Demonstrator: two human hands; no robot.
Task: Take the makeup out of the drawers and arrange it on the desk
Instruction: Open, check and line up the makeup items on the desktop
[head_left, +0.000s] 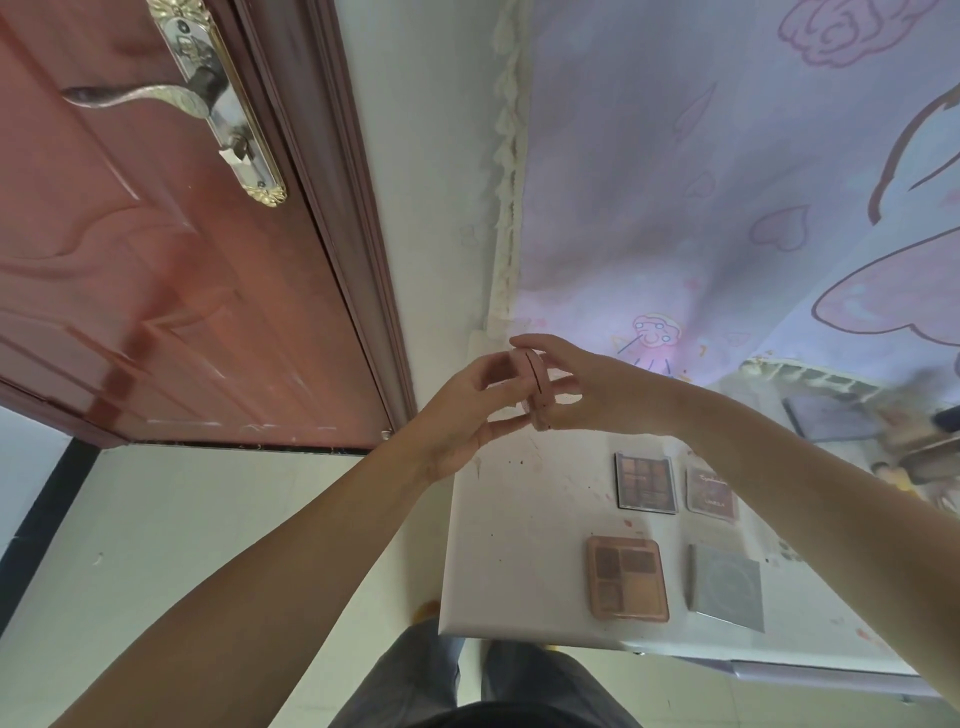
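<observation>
I see the reddish-brown panelled door (156, 249) filling the far left and a lilac printed curtain (727, 182) hanging on the right. Below it sits the white desk (519, 545), with four palettes laid in two rows: a pink square eyeshadow palette (627, 579) and a grey square compact (727, 587) near me, a dark nine-pan palette (645, 482) and a brownish palette (710, 492) farther off, the last partly hidden by my right forearm. Both my arms reach forward above the desk's far left corner. My left hand (462, 415) and right hand (587, 389) meet, fingers curled, pinching a small pink round compact (535, 389) held on edge between them.
</observation>
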